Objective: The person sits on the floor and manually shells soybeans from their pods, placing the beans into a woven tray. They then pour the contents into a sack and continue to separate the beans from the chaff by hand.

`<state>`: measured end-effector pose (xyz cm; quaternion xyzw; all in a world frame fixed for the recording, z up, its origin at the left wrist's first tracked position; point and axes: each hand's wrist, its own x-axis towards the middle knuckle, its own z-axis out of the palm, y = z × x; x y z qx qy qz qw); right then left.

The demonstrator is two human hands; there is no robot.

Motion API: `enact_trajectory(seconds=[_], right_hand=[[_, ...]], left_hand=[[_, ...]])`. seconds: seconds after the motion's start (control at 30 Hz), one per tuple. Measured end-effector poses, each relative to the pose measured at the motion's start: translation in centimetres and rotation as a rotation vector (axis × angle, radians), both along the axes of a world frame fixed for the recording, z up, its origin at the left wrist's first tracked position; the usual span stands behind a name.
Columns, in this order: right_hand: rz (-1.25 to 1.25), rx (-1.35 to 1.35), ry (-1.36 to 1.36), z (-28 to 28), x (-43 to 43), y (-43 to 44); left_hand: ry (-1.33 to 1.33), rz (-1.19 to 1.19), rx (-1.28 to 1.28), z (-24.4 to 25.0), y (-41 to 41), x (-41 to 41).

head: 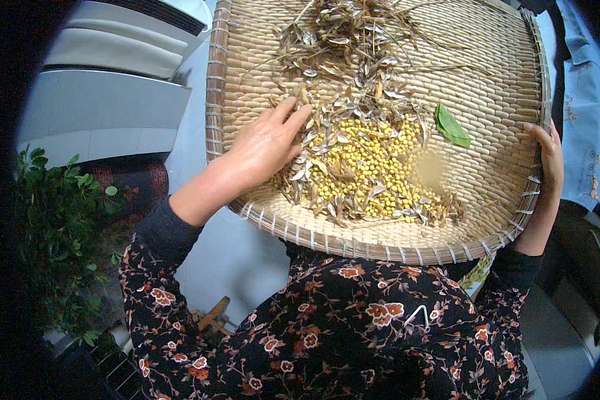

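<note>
A woven winnowing tray point(500, 90) with a laced rim is held tilted before me. Yellow soybeans point(375, 165) lie heaped in its lower middle, mixed with dry split pods point(347, 102). Beyond them is a tangle of dried stalks and pods point(340, 25). My left hand point(270, 137) reaches over the left rim, fingers apart and touching the husks left of the beans; part of its thumb side is hidden. My right hand point(547, 152) grips the tray's right rim, thumb on the inside. A green leaf point(451, 126) lies on the weave between the beans and that hand.
Leafy green plants point(65, 235) stand at the lower left beside a dark red patterned thing point(130, 185). Pale steps or ledges point(105, 105) rise at the upper left. Blue printed cloth point(587, 125) hangs at the right. A wooden piece point(214, 312) shows below my left arm.
</note>
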<state>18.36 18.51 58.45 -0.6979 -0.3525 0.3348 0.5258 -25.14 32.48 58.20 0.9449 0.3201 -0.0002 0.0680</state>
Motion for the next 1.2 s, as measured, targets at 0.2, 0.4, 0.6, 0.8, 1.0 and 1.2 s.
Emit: enact_trajectory(seconds=[0.2,0.4,0.6,0.8,1.0,1.2], right_hand=[[0.004,0.010,-0.037,-0.3,0.7,-0.1],[-0.010,-0.011,0.000,0.2,0.2,0.0],[-0.004,-0.020,-0.046,0.2,0.1,0.0],[0.004,-0.008,-0.049,0.1,0.4,0.0],[-0.011,0.011,-0.008,0.3,0.1,0.0],[-0.002,-0.005,-0.003,0.4,0.1,0.0]], left_hand=[[-0.071,-0.073,-0.189,-0.5,-1.1,1.0],[-0.164,-0.504,-0.224,-0.1,-5.4,3.1],[0.059,-0.734,-0.204,0.3,-4.5,4.5],[0.105,-0.757,-0.108,2.5,-0.3,-1.1],[0.171,-0.426,0.228,4.4,3.2,-0.1],[-0.019,-0.773,-0.247,1.7,-2.2,2.1]])
